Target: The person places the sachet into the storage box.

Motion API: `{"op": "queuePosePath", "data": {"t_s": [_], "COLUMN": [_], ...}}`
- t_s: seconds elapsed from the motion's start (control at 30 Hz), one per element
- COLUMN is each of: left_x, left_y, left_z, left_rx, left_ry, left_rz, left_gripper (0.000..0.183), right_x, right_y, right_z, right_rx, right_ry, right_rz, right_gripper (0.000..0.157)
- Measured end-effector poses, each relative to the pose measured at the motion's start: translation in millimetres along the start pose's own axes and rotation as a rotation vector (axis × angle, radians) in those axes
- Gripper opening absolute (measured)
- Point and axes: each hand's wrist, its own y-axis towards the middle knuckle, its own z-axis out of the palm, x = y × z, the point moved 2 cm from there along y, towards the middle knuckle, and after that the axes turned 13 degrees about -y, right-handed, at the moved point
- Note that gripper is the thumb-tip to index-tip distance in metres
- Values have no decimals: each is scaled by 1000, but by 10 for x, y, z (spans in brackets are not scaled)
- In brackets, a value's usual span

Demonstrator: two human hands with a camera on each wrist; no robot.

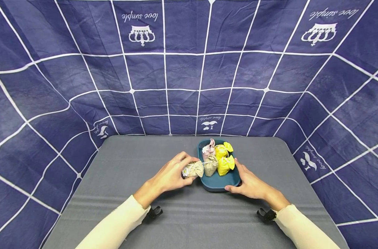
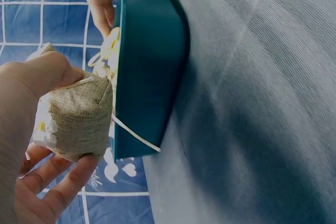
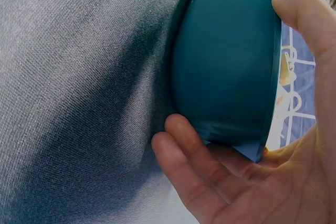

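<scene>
My left hand grips a beige drawstring pouch with a white flower on it, just beyond the left rim of a teal tray. In the left wrist view the pouch is held between thumb and fingers, and a pale cord hangs over the tray's outer wall. My right hand holds the tray's right near corner, its thumb on the rim and fingers around the outside wall. Inside the tray sit another beige pouch, a pink pouch and two yellow pouches.
The tray stands on a grey cloth-covered table. Behind and on both sides hangs a dark blue curtain with white grid lines. Black straps are on both wrists, at the ends of the cream sleeves.
</scene>
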Motion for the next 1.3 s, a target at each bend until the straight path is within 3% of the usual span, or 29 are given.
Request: {"op": "queuePosePath", "data": {"t_s": [0.43,1.0,1.3], "left_x": [-168,-400,-525], "left_y": [194,440,571], "left_z": [151,373,472], "left_rx": [19,51,62], "left_ry": [-31,-66,-60], "left_rz": [25,81,53], "left_gripper": [65,56,56], "right_x": [1,1,-13], "right_y": [-1,-2,2], "right_z": [-6,-4,19], "right_rx": [2,-8,-27], "right_ry": [4,10,9], "right_rz": [-1,1,-16], "right_gripper": [132,132,131]}}
